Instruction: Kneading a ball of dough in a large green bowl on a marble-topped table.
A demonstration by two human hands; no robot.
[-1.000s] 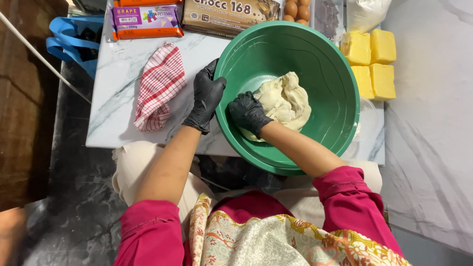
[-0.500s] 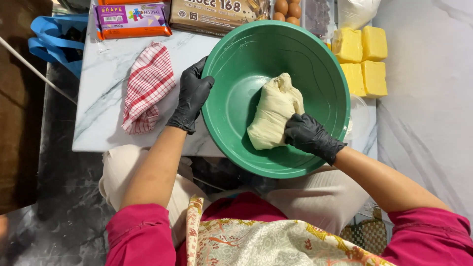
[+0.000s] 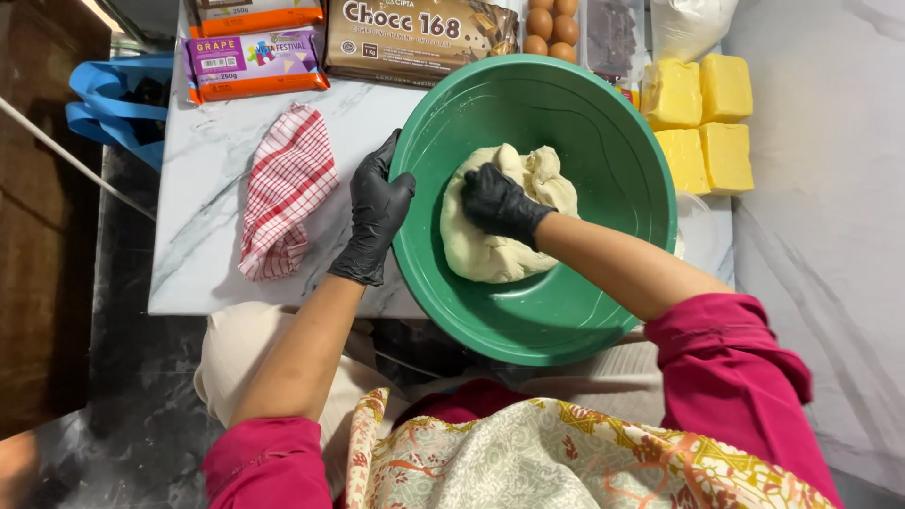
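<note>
A big green bowl (image 3: 603,311) sits at the near edge of a small marble table (image 3: 203,254), and everything else is placed around it. Inside the bowl, left of its centre, lies a pale lump of dough (image 3: 485,250); it already holds together as one mass with folds on top, though its surface looks rough and uneven, so the kneading seems well under way but not finished. The right hand (image 3: 500,203), in a black glove, is curled and pressed down into the top of the dough, fingers bent rather than spread. The left hand (image 3: 377,212), also gloved, is laid against the bowl's left rim with fingers together and the thumb hooked over the edge, gripping it. Left of the bowl lies a red-checked cloth (image 3: 283,188). Beyond the bowl are flat wrapped packets (image 3: 255,61) and a few brown eggs (image 3: 549,21); to its right sit yellow blocks of butter (image 3: 702,118), which look uncut and unused.
</note>
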